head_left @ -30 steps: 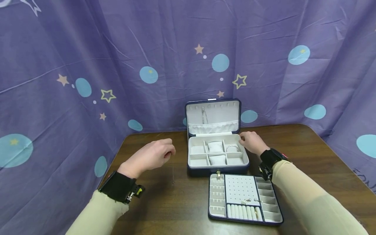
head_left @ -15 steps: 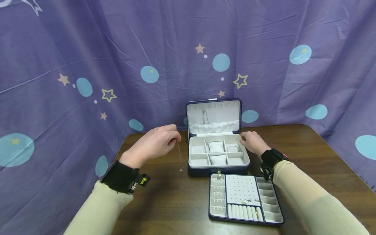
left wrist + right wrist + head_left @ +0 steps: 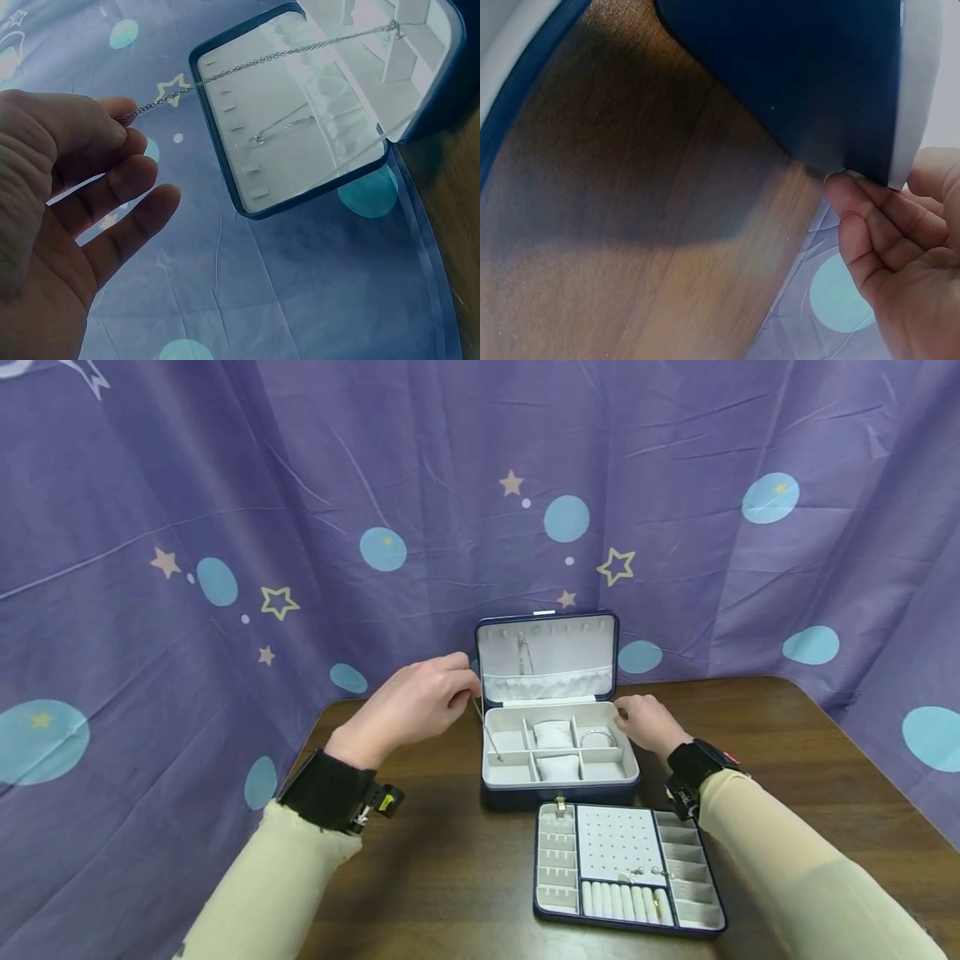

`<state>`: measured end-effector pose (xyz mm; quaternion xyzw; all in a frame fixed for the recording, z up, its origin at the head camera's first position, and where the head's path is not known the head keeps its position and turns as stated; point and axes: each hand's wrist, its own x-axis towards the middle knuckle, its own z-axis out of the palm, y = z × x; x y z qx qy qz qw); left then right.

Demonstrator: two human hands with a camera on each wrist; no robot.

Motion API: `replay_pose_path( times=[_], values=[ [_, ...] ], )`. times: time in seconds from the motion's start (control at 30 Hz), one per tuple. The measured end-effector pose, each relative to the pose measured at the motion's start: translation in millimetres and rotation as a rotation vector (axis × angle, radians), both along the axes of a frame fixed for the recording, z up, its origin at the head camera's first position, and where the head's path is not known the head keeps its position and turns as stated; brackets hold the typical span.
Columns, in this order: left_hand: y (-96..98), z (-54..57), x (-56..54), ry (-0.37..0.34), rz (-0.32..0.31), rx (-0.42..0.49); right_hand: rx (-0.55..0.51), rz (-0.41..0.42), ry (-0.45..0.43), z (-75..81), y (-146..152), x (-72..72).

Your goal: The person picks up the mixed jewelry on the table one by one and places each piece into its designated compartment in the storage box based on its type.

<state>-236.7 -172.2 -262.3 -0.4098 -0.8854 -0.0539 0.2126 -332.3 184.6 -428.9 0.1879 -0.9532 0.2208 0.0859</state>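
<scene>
My left hand [image 3: 416, 706] pinches one end of a thin silver chain necklace [image 3: 262, 60] between thumb and forefinger, its other fingers spread. The necklace slants down from the fingertips, its lower end over the left compartments of a navy jewelry box [image 3: 558, 797]. That box stands with its lid up and a white lining inside. Another necklace [image 3: 281, 129] hangs from a hook in the lid. At the box's back right corner my right hand [image 3: 648, 725] grips the wall, fingertips against the navy outer side [image 3: 802, 90] and thumb by the white rim.
A navy-edged tray [image 3: 630, 925] lies in front of the box, with earrings [image 3: 637, 871] on its dotted panel and a ring [image 3: 657, 906] in its ring rolls. Inside the box are two white cushions [image 3: 558, 768] and a bracelet [image 3: 597, 732]. A purple curtain [image 3: 420, 468] hangs behind the table.
My left hand has moved right and farther back, carrying the necklace from over the bare table to the box's left side. The right hand has stayed at the box corner.
</scene>
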Motion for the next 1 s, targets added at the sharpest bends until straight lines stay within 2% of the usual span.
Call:
replay_pose_path(
  times=[0.17, 0.4, 1.0],
  values=[
    [5.8, 2.5, -3.1, 0.000, -0.008, 0.007, 0.003, 0.002, -0.009, 0.3, -1, -0.5],
    [13.1, 6.1, -6.0, -0.044, 0.008, 0.003, 0.010, 0.017, -0.008, 1.9, -2, -0.8],
    [19.9, 6.4, -12.3, -0.039, 0.002, 0.011, 0.024, 0.054, 0.029, 1.9, -18, -4.3]
  ],
)
